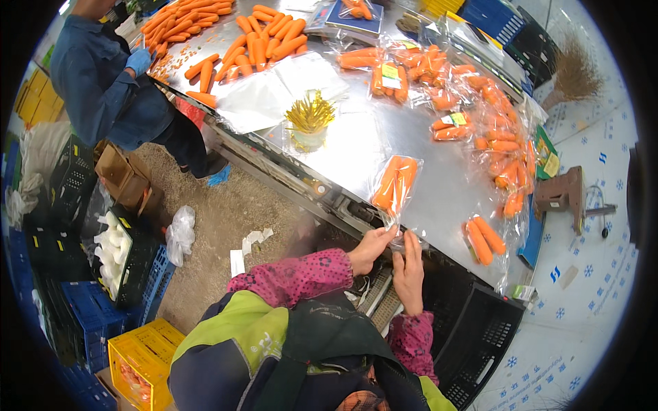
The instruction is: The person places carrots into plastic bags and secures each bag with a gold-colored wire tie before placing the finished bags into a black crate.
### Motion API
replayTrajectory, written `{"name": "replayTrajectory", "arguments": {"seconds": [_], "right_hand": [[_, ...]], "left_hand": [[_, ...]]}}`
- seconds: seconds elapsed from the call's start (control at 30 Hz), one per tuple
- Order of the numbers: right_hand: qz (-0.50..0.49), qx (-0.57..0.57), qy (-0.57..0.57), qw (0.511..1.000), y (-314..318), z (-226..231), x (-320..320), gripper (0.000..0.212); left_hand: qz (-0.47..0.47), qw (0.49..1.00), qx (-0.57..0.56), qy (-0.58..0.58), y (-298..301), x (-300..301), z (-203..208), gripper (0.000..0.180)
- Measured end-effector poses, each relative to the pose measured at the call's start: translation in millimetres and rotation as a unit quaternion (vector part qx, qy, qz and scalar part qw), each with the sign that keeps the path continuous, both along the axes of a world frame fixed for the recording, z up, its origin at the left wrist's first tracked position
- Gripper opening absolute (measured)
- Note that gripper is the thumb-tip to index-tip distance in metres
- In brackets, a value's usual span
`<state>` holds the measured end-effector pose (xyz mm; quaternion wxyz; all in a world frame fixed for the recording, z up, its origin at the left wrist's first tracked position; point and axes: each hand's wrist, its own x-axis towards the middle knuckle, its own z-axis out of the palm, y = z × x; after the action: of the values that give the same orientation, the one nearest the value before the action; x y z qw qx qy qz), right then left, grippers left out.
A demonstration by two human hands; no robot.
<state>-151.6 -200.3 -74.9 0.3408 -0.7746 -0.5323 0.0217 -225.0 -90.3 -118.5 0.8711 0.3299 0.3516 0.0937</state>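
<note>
A clear plastic bag of carrots [395,183] lies near the front edge of the steel table, its gathered neck toward me. My left hand [370,249] is closed, pinching that neck between thumb and fingers. Close beside it, my right hand [409,274] has its fingers stretched out along the bag's loose end; whether they press on the plastic is hard to make out. A pale tub [308,142] full of yellow twist ties [310,114] stands left of the bag, by flat clear bags [255,103]. Another bag of carrots [484,240] lies to the right.
Many bagged carrots [497,130] line the table's right side. Loose carrots [264,41] are heaped at the far left, where a co-worker's blue-gloved hand [139,61] rests. A scale [353,17] stands at the back. Below the table edge is a black crate [480,342].
</note>
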Motion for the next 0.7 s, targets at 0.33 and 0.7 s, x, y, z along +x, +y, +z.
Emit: {"name": "replayTrajectory", "arguments": {"seconds": [0.33, 0.7], "right_hand": [[0.124, -0.233, -0.017, 0.964, 98.8, 24.4, 7.9, 0.026], [0.195, 0.034, -0.115, 0.973, 339.1, -17.7, -58.0, 0.007]], "left_hand": [[-0.015, 0.993, 0.007, -0.114, 52.0, -32.1, -61.1, 0.02], [-0.101, 0.994, 0.039, -0.011, 92.4, -67.2, -45.6, 0.03]]}}
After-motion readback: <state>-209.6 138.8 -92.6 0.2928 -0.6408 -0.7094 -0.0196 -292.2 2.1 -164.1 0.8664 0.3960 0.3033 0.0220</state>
